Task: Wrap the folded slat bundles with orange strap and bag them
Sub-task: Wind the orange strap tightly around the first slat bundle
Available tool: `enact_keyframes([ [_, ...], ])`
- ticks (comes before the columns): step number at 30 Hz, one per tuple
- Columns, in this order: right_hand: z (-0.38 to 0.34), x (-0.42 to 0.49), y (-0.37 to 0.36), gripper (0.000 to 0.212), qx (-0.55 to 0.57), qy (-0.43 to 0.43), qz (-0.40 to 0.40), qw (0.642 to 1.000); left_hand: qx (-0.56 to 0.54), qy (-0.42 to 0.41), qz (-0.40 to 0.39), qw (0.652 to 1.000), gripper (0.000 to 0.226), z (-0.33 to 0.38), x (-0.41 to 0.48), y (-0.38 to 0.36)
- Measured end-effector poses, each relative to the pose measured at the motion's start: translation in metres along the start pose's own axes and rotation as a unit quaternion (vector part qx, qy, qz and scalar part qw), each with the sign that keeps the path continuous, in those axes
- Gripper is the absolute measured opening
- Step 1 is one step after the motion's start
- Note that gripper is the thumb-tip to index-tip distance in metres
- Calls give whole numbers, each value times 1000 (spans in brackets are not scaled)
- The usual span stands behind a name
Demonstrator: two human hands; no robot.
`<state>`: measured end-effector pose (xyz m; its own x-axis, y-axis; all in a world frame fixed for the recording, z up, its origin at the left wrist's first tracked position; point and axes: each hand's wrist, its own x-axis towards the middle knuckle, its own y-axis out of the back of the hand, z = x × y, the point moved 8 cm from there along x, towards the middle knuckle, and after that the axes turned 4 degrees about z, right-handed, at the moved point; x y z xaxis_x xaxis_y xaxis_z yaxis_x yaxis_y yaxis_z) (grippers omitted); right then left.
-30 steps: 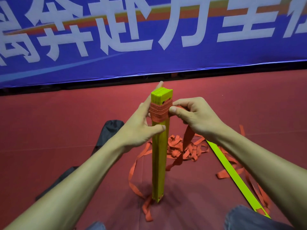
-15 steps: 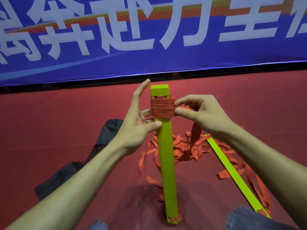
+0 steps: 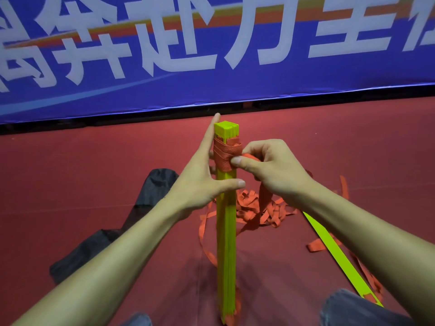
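I logged, from the remote station: one lime-green slat bundle [image 3: 226,231], which stood upright on the red floor [image 3: 70,172]. Several turns of orange strap [image 3: 224,154] were wound just below its top. The left hand [image 3: 200,182] pinched the bundle, with the thumb across the front under the wrap and the index finger straight up the left side. The right hand [image 3: 270,165] was clamped on the strap, thumb pressed to the wrap and fingers curled round the trailing length. A loose strap pile [image 3: 259,208] lay behind, a single slat [image 3: 339,257] lay flat at right, and a black bag [image 3: 150,191] lay at left.
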<state>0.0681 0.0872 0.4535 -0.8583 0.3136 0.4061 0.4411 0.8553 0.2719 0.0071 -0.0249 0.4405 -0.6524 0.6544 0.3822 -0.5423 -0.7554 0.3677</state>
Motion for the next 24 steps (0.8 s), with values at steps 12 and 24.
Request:
enact_keyframes([
  [12,-5,9,11,10,-66,47,11,997,-105,46,84,990,112,-11,-1,18],
  [24,4,10,21,13,-36,41,25,998,-237,37,-29,970,103,-10,-6,1],
])
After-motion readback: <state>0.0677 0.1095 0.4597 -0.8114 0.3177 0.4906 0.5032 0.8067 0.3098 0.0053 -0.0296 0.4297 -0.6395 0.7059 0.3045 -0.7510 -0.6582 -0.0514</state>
